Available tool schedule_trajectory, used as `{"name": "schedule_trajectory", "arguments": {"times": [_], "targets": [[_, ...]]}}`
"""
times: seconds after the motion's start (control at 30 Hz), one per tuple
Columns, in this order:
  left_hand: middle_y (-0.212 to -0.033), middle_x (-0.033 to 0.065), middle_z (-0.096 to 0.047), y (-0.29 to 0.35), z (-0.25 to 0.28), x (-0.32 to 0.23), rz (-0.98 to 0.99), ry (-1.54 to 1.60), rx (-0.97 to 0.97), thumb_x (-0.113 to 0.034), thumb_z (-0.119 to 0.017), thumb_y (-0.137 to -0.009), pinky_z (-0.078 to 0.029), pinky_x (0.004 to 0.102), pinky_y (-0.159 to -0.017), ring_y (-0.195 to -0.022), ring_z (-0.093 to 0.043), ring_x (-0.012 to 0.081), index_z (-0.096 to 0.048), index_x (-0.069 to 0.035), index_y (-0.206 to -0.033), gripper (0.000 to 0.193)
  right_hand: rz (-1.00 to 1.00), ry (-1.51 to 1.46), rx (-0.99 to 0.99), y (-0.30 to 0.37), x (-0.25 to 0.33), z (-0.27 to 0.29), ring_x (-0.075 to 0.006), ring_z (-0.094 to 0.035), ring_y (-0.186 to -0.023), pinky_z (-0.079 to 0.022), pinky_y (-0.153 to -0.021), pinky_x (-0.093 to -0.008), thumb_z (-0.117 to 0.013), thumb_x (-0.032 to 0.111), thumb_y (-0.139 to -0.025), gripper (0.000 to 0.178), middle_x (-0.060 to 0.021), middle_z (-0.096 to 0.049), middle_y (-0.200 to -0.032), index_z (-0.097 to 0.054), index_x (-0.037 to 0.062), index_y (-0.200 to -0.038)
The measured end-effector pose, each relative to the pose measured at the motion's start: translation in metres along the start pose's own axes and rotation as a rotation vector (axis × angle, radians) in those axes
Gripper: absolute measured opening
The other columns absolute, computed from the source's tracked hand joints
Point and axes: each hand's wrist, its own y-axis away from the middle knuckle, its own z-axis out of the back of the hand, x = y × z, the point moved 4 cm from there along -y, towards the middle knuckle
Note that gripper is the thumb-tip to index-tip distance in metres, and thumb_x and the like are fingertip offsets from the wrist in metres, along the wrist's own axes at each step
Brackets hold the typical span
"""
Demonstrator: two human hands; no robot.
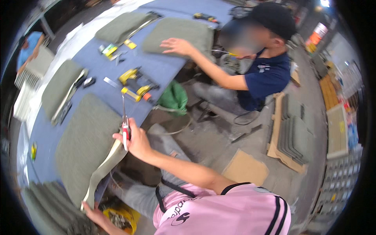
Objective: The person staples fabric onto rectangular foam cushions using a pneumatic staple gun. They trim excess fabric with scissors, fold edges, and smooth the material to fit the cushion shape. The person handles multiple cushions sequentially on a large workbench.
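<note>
A large grey-green upholstered panel (88, 137) lies on the blue table in front of me. Along its near side runs a loose fabric flap (103, 169) with a pale edge. Down at the panel's near corner, my left hand (91, 212) pinches the end of that flap. My right hand (137, 141) is closed around a slim tool with a red-and-white handle (125, 133) and a long thin metal end pointing away from me; its exact kind is unclear. This hand is beside the panel's right corner, at the flap's other end.
Yellow-and-black power tools (135, 82) lie beyond my right hand on the blue table (100, 72). Further panels (62, 88) rest around it. A co-worker (258, 58) sits at right, one hand on a panel (176, 35). A yellow bucket (127, 215) stands below; stacked panels (295, 129) lie on the floor.
</note>
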Motion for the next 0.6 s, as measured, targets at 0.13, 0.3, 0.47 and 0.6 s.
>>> {"name": "schedule_trajectory", "arguments": {"times": [0.13, 0.3, 0.47, 0.6], "targets": [[-0.108, 0.0056, -0.072, 0.022, 0.038, 0.043, 0.105, -0.072, 0.139, -0.046, -0.057, -0.116, -0.054, 0.0403, -0.097, -0.101, -0.068, 0.02, -0.07, -0.007, -0.125, 0.042, -0.115, 0.307, 0.429, 0.029, -0.013, 0.027, -0.0512, -0.075, -0.079, -0.058, -0.067, -0.0559, -0.079, 0.039, -0.101, 0.044, -0.0258, -0.078, -0.091, -0.063, 0.0078, -0.128], [-0.102, 0.004, -0.076, 0.145, 0.056, 0.129, 0.199, -0.44, 0.392, -0.041, -0.047, -0.121, -0.053, 0.0352, -0.082, -0.095, -0.07, 0.0162, -0.072, -0.009, -0.114, 0.041, -0.587, -0.28, 0.465, 0.118, -0.077, 0.096, -0.0153, -0.075, -0.07, -0.06, -0.06, -0.0308, -0.083, 0.024, -0.105, 0.032, -0.0107, -0.079, -0.099, -0.066, 0.0017, -0.12], [-0.098, 0.0011, -0.071, 0.346, 0.187, 0.277, 0.914, -0.482, 0.36, -0.047, -0.053, -0.118, -0.053, 0.0344, -0.083, -0.092, -0.067, 0.0153, -0.072, -0.012, -0.122, 0.04, -0.644, -0.357, 0.227, 0.163, -0.112, 0.126, -0.0158, -0.072, -0.063, -0.044, -0.048, -0.0249, -0.067, 0.024, -0.114, 0.022, -0.011, -0.076, -0.096, -0.062, 0.0031, -0.113], [-0.097, 0.0011, -0.07, 0.389, 0.191, 0.263, 1.165, -0.567, 0.491, -0.049, -0.054, -0.117, -0.054, 0.0347, -0.085, -0.093, -0.067, 0.0155, -0.071, -0.012, -0.124, 0.041, -0.707, -0.27, 0.193, 0.152, -0.119, 0.127, -0.0158, -0.069, -0.064, -0.057, -0.055, -0.0308, -0.07, 0.021, -0.112, 0.022, -0.0117, -0.073, -0.093, -0.063, 0.0004, -0.116]]}}
